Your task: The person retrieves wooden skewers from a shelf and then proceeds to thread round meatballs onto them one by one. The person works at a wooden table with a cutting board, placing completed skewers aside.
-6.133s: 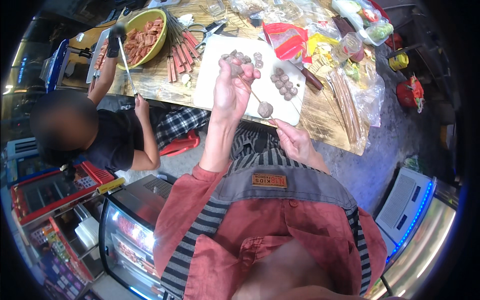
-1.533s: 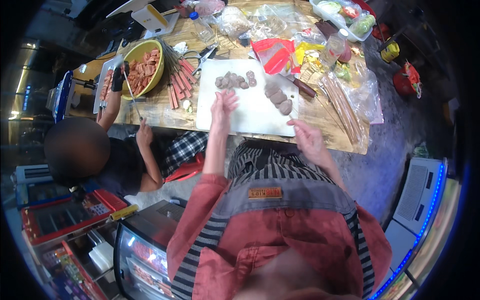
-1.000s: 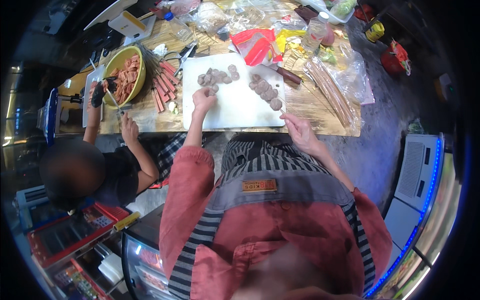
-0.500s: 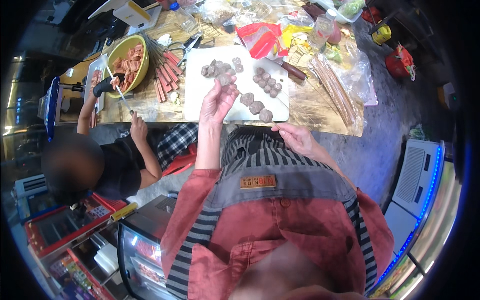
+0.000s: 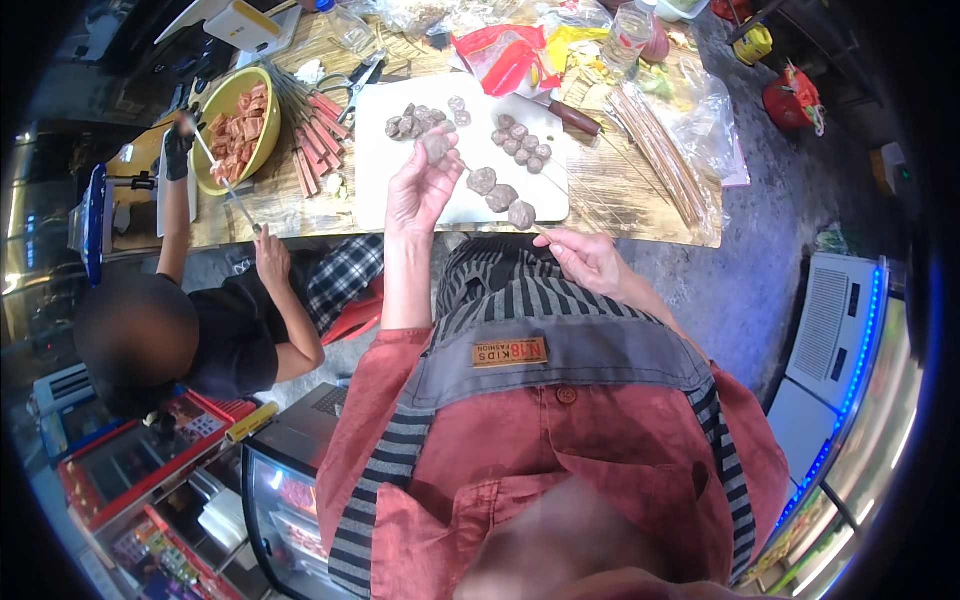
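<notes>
In my right hand (image 5: 588,262), fingers pinched at the near end, is a thin wooden skewer (image 5: 541,235) carrying three greyish-brown meatballs (image 5: 502,198) in a slanting row. My left hand (image 5: 422,190) is palm up above the cutting board, its fingertips closed on a single meatball (image 5: 437,149) close to the skewer's far end. Whether the tip has entered that ball I cannot tell. On the white cutting board (image 5: 380,180) lie a cluster of loose meatballs (image 5: 412,123) at the left and several balls in rows (image 5: 522,143) at the right.
A brown-handled knife (image 5: 576,117) rests at the board's far right. Wooden sticks in plastic (image 5: 655,160) lie right; a red bag (image 5: 495,62) and scissors (image 5: 362,78) lie beyond. At left, a person (image 5: 225,335) holds a long skewer by a yellow bowl (image 5: 272,135) of meat pieces.
The whole view has shifted slightly. My hands keep about the same hold on skewer and meatball. The other person's gloved hand has moved away from the long skewer's middle, toward its far end.
</notes>
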Demonstrator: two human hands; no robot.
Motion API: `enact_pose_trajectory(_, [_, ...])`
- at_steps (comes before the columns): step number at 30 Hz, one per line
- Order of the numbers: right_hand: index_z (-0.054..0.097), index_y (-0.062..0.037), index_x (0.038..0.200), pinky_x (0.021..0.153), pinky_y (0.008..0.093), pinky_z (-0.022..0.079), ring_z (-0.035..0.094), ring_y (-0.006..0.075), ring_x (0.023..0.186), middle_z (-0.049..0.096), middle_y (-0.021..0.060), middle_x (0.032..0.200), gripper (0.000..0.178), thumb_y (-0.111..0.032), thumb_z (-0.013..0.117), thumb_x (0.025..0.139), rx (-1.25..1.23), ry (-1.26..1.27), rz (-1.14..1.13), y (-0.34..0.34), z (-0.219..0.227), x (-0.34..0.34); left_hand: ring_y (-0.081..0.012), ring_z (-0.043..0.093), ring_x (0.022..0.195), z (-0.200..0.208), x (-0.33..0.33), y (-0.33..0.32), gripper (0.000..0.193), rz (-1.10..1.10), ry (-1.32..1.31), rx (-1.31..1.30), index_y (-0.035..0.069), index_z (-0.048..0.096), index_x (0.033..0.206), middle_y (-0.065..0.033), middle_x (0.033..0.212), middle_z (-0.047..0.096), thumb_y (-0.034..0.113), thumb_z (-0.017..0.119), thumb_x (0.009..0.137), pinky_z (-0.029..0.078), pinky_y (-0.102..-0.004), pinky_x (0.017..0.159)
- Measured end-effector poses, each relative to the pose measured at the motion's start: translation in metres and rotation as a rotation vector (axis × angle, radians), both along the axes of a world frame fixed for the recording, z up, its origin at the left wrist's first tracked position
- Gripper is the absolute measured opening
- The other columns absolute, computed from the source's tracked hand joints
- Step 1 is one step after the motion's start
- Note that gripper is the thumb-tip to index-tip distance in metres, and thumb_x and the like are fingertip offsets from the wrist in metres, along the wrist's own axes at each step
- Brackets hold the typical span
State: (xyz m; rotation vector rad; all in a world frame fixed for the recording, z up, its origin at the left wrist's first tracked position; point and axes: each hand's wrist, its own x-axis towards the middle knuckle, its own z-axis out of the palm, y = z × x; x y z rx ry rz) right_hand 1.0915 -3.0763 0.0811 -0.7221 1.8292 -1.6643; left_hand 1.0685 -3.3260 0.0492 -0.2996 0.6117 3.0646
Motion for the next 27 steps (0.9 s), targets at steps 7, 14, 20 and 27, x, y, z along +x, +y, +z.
enact_pose_trajectory(7, [0.053,0.0037,0.097,0.042,0.0194,0.026,0.031,0.0031,0.048,0.035,-0.0033,0.053,0.018,-0.004,0.042,0.085,0.004,0.016,0.006,-0.001,-0.001,0.001,-0.0208,0.054,0.083,-0.001,0.001,-0.005,0.035,0.008,0.013,-0.059,-0.003,0.047,0.105,-0.0158,0.095,0.054,0.017,0.057,0.078,0.043,-0.0317,0.077])
enact_pose_trajectory(14, [0.052,0.0022,0.102,0.040,0.0177,0.029,0.036,0.0024,0.043,0.039,-0.0042,0.048,0.021,-0.008,0.042,0.086,0.013,0.024,0.029,0.000,-0.006,-0.001,-0.0221,0.053,0.083,0.000,0.001,-0.007,0.034,0.012,0.041,-0.070,-0.005,0.047,0.103,-0.0177,0.096,0.053,0.017,0.056,0.079,0.042,-0.0329,0.078])
enact_pose_trajectory(20, [0.052,0.0024,0.102,0.040,0.0178,0.029,0.035,0.0024,0.044,0.038,-0.0042,0.049,0.022,-0.009,0.042,0.086,-0.001,0.054,0.040,0.000,-0.006,0.000,-0.0201,0.054,0.085,0.009,0.003,-0.008,0.034,0.014,0.024,-0.232,-0.005,0.050,0.100,-0.0150,0.092,0.056,0.018,0.059,0.077,0.043,-0.0314,0.076])
enact_pose_trajectory(27, [0.052,0.0036,0.099,0.043,0.0192,0.029,0.035,0.0042,0.048,0.040,-0.0008,0.054,0.019,-0.004,0.042,0.085,0.013,0.054,0.064,-0.001,0.002,0.002,-0.0246,0.052,0.092,0.013,0.009,-0.017,0.031,-0.041,0.057,-0.394,-0.008,0.051,0.098,-0.0151,0.096,0.055,0.016,0.056,0.078,0.041,-0.0344,0.080])
